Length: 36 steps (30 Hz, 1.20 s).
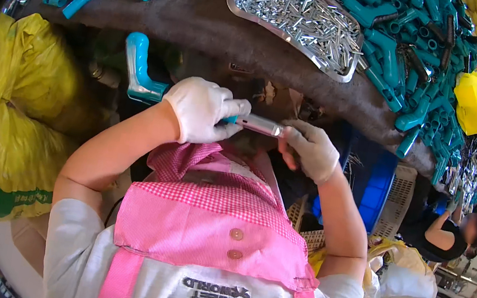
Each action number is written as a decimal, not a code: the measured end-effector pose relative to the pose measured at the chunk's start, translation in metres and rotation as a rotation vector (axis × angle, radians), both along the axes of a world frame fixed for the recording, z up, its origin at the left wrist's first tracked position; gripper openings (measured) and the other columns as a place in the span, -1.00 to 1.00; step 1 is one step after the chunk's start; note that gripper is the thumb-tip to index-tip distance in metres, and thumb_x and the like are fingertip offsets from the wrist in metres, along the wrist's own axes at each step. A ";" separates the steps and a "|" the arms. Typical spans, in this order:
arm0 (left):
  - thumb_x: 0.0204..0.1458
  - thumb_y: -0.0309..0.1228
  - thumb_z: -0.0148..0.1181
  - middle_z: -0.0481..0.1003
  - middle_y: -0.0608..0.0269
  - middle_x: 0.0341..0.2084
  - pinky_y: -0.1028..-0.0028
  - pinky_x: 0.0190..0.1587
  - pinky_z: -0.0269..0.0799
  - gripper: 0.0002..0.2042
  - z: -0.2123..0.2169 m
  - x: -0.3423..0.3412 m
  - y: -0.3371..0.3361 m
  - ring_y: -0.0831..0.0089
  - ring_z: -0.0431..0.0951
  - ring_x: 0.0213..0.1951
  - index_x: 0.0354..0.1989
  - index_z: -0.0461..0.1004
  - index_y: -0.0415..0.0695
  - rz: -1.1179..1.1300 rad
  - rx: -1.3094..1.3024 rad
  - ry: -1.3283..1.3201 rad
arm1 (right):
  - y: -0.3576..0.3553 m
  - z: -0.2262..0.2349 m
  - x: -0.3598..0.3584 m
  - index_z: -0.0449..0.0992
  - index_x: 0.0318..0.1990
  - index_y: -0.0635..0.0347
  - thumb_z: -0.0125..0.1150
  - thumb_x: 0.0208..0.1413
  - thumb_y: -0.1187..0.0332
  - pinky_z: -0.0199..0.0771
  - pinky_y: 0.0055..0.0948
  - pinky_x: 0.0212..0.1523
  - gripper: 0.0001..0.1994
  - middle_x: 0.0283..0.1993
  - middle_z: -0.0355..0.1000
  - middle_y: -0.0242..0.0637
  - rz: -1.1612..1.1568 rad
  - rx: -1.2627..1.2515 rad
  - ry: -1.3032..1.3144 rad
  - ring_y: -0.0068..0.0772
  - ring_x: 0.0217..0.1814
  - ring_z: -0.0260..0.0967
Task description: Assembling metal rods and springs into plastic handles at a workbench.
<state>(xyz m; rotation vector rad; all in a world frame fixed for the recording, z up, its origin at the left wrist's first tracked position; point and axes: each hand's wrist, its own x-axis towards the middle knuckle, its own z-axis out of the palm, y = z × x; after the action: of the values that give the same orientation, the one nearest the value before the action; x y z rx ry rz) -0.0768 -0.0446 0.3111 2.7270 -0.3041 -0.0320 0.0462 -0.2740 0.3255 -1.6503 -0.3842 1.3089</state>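
Observation:
A teal, pistol-shaped plastic part (144, 85) with a curved grip lies level in front of my apron. My left hand (198, 108), in a white glove, wraps round its middle, hiding much of the body. From the far side of that hand juts a silver, slotted tube-like piece (260, 124) in line with the teal part. At the free end of this piece is my right hand (312, 149), also gloved, thumb and fingers closed on the tip. Whether a smaller item sits between those fingers cannot be made out.
A fur-brown covered bench edge (208, 25) runs across ahead. On it stands a metal tray (300, 18) of small silver pins, between heaps of teal parts (391, 48). Yellow sacks (30, 85) stand left, a blue crate (365, 178) right. A co-worker (456, 233) sits far right.

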 end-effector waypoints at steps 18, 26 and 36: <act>-0.03 -0.11 0.08 0.49 0.11 -0.51 0.24 -0.35 0.45 -0.66 -0.011 -0.014 -0.017 0.16 0.52 -0.43 -0.12 0.43 0.01 0.174 0.081 -0.128 | 0.012 -0.032 -0.020 0.38 -0.25 0.28 -0.02 0.17 -0.04 0.10 -0.58 -0.77 -0.55 -0.69 0.27 -0.35 -0.265 0.132 -0.134 -0.59 -0.78 0.13; -0.01 -0.18 0.08 0.53 0.05 -0.34 0.16 -0.27 0.42 -0.70 -0.017 -0.015 -0.023 0.04 0.52 -0.31 -0.21 0.46 -0.12 0.072 -0.721 0.161 | 0.041 -0.073 -0.046 0.34 0.00 0.14 -0.13 0.24 0.04 0.22 -0.31 0.09 -0.62 -0.18 0.45 -0.32 -0.462 0.833 -0.131 -0.37 -0.05 0.39; 0.09 -0.21 0.10 0.40 0.12 -0.49 0.36 -0.35 0.38 -0.71 -0.038 -0.016 -0.037 0.33 0.47 -0.47 -0.18 0.35 -0.18 0.510 -0.994 -0.469 | 0.041 -0.059 -0.056 -0.16 0.34 0.14 0.29 -0.01 0.15 0.06 -0.20 0.25 -0.13 0.25 0.12 -0.05 -0.080 0.721 -0.717 -0.13 0.29 0.09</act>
<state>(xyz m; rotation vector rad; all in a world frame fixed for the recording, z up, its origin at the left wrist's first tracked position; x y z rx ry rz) -0.0930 -0.0812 0.2728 1.7114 0.2210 0.7049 -0.0103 -0.2326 0.2660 -1.4145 -1.0609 0.3762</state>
